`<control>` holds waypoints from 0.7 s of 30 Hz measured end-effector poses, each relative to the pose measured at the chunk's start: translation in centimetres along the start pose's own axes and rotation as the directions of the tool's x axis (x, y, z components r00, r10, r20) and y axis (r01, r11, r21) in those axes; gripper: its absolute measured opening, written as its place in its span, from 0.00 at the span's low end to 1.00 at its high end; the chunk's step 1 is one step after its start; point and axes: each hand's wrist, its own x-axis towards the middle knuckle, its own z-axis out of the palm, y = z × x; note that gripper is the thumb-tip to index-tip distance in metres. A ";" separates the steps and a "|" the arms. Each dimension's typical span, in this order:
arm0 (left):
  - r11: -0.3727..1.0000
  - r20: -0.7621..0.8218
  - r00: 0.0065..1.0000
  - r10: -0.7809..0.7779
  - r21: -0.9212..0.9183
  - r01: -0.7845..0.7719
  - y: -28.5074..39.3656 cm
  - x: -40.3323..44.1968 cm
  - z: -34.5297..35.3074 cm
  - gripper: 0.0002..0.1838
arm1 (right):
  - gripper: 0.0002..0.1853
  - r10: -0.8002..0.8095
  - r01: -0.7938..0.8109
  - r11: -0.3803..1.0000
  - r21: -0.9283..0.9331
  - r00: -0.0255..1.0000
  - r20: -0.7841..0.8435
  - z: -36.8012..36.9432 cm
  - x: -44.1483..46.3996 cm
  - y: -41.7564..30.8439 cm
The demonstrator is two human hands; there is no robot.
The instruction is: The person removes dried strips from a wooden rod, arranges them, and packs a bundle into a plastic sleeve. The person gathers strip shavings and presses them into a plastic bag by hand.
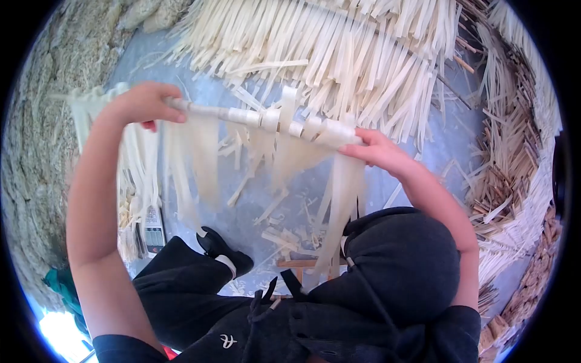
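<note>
A thin pole (209, 111) draped with pale, flat strips like wide noodles (200, 163) is held out in front of me, tilting down to the right. My left hand (148, 107) is closed round the pole toward its left part, with strips hanging on both sides of it. At the other end, my right hand (380, 151) is closed with thumb and fingers on the pole end and the strips looped there. Some strips bunch along the middle of the pole; the hanging ones are blurred.
Rows of pale strips (327, 72) cover the far floor, and more with thin sticks (514, 139) lie at right. Broken pieces (287, 239) litter the bluish floor sheet (242, 199). A keypad device (154, 227) stands at left, near a rough wall-like mass (42, 139).
</note>
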 end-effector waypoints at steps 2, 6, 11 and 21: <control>0.997 0.020 1.000 -0.014 -0.082 0.015 -0.8 3.7 2.4 0.28 | 0.34 0.132 -0.132 0.991 -0.012 0.989 0.064 0.4 2.4 2.0; 0.925 -0.472 0.811 0.345 0.026 -0.379 -1.9 12.4 12.5 0.33 | 0.34 0.033 -0.052 0.979 -0.196 0.995 -0.099 0.0 6.7 7.5; 0.779 -0.577 0.699 0.422 -0.164 -0.606 5.9 12.3 21.4 0.27 | 0.32 -0.104 0.057 0.944 -0.326 0.986 -0.129 -2.2 8.4 12.2; 0.781 -0.575 0.632 0.520 0.020 -0.624 17.8 7.7 30.6 0.31 | 0.16 -0.022 -0.056 0.791 -0.609 0.993 -0.119 0.0 5.4 10.1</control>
